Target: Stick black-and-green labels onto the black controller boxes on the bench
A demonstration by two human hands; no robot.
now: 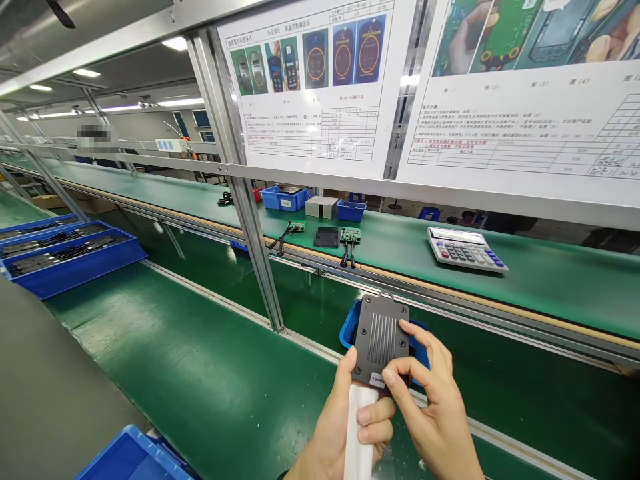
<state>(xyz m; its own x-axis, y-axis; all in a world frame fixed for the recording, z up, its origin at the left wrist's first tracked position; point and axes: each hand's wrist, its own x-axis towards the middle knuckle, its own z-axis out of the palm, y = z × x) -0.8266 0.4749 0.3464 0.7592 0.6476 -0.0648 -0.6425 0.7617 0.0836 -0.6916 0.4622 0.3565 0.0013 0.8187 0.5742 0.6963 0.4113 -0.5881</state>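
Note:
A dark grey device [383, 333] with slots and corner screws is held up at the lower centre. My left hand [350, 413] is closed round its lower left side and also round a white strip [361, 427] that hangs down below it. A small white label [377, 379] marked with digits lies at the device's bottom edge. My right hand [430, 387] has its thumb and index finger pinched at this label, while another fingertip touches the device's right edge. Behind the device is a blue basket [351, 325], partly hidden.
Circuit boards [351, 235] with black leads, blue bins [285, 199] and a calculator [466, 250] stand on the green belt [400, 243]. A metal post [255, 247] rises left of centre. Blue trays [90, 270] hold cables at left; another blue bin [133, 457] is at bottom left.

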